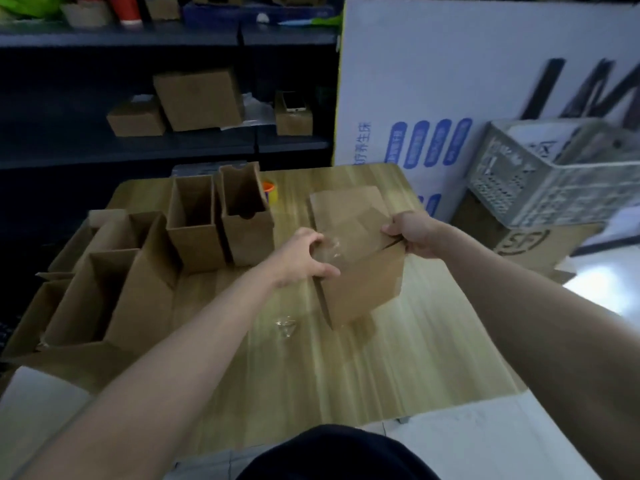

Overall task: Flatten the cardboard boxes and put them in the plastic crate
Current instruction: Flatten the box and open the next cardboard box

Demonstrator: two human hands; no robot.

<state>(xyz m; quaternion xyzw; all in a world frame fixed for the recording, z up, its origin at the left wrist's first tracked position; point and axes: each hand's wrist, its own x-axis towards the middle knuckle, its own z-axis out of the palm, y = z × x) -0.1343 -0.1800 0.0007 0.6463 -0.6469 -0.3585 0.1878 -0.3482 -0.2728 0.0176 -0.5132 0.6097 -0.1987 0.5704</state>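
at the bottom centre of the frame a dark garment (329,455) fills the foreground, and two bare forearms reach up the picture over a pale wood-grain table (277,375) with a smooth, streaked top. a small crumpled scrap of clear tape (285,327) lies on the table just below the hands.

in the middle of the frame a brown cardboard box (360,289) is held tilted between both hands, its lower corner near the tabletop. the left hand (304,258) sits at the box's upper left edge, fingers curled over the top and thumb on the near face, beside a glossy strip of tape. the right hand (412,233) grips the upper right corner, fingers wrapped round a flap.

at the left, several open boxes (138,289) stand with flaps up; behind them two tall narrow boxes (194,223) stand upright. a flat cardboard sheet (346,206) lies just beyond the held box, and an orange tape roll (269,190) peeks out near the tall boxes.

at the right edge, well apart from the hands, the grey perforated plastic crate (554,178) rests tilted. a dark shelf (138,147) with more boxes fills the upper left.
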